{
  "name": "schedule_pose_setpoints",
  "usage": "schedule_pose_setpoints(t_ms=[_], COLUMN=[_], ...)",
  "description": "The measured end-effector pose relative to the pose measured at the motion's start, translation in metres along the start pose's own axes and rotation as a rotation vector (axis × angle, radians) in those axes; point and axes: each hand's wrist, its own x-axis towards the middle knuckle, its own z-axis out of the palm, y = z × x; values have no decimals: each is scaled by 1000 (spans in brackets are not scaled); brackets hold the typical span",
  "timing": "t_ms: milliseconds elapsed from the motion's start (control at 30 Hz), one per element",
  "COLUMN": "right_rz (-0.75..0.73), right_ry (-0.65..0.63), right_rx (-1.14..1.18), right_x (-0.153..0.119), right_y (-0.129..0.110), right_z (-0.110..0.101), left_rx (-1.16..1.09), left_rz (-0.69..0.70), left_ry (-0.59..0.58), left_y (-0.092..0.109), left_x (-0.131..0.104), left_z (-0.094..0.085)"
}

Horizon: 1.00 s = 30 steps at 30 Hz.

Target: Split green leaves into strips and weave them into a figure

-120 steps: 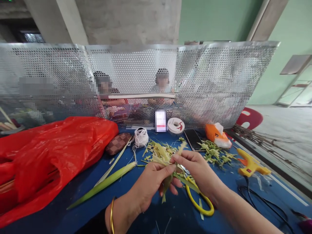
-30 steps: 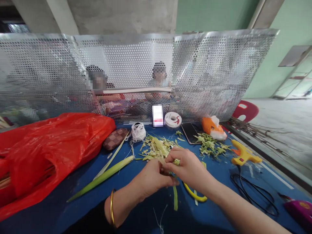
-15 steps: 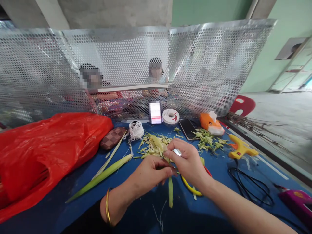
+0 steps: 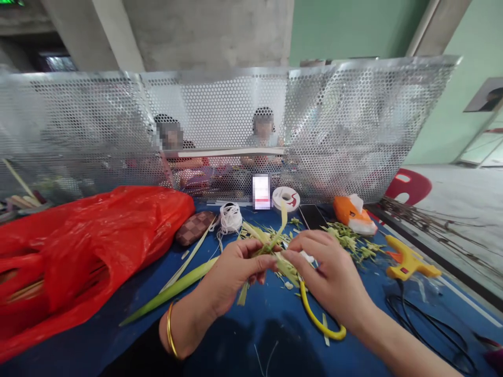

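My left hand (image 4: 236,269), a gold bangle on its wrist, pinches a small bundle of folded green leaf strips (image 4: 269,247) between thumb and fingers. One strip curls upward from the bundle. Close on the right, my right hand (image 4: 330,277) has its thumb and fingertips closed on a pale leaf strip (image 4: 286,267) of the same bundle. Something small and whitish shows by the right fingers; I cannot make out what it is. Under that hand lie scissors with a yellow handle loop (image 4: 324,322), their blades mostly hidden. Behind the hands are leaf scraps (image 4: 251,230).
A red plastic bag (image 4: 118,235) covers the left side, beside a checkered pouch (image 4: 194,228) and white string (image 4: 230,218). A long green leaf (image 4: 168,293) lies in front. Rightward are a phone (image 4: 312,216), tissues (image 4: 354,213) and a yellow glue gun (image 4: 411,262). A perforated metal screen (image 4: 220,115) stands behind.
A leaf strip that hung below my hands has left that spot; one now curls upward from the bundle. My right hand has shifted right and opened slightly. The camera view has shifted.
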Motion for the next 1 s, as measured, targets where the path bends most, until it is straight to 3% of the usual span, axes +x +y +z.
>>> schedule_pose_setpoints(t_ms=[100, 233, 467, 1000], right_rz=[126, 178, 115, -26], right_ry=[-172, -200, -238, -249], right_rx=[196, 256, 220, 192], right_x=[-1, -2, -6, -8], right_y=[-4, -4, -6, -19], right_z=[5, 13, 12, 4], left_rx=[23, 39, -17, -157], left_rz=[18, 32, 69, 13], left_ry=[-32, -23, 0, 66], left_y=[2, 1, -2, -8], left_x=[-1, -1, 1, 0], left_z=[-4, -1, 5, 11])
